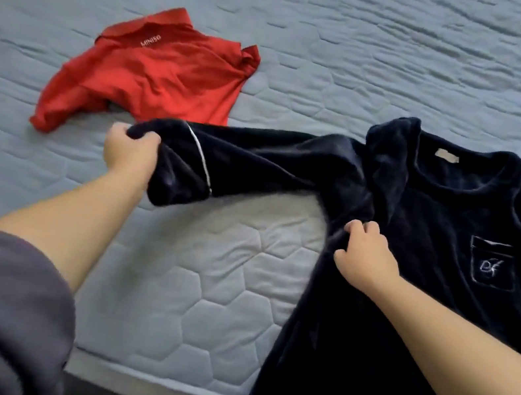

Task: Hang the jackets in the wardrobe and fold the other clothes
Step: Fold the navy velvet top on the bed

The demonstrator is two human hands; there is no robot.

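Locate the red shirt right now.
Head view, upper left: the red shirt lies crumpled on the mattress, just beyond the left hand, which grips the sleeve cuff of the navy top.

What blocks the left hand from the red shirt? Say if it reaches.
Probably yes: the red shirt lies uncovered just beyond the left hand. That hand grips the navy top's sleeve and must let go first.

soft even light, slight blur, wide-angle bending at edges.
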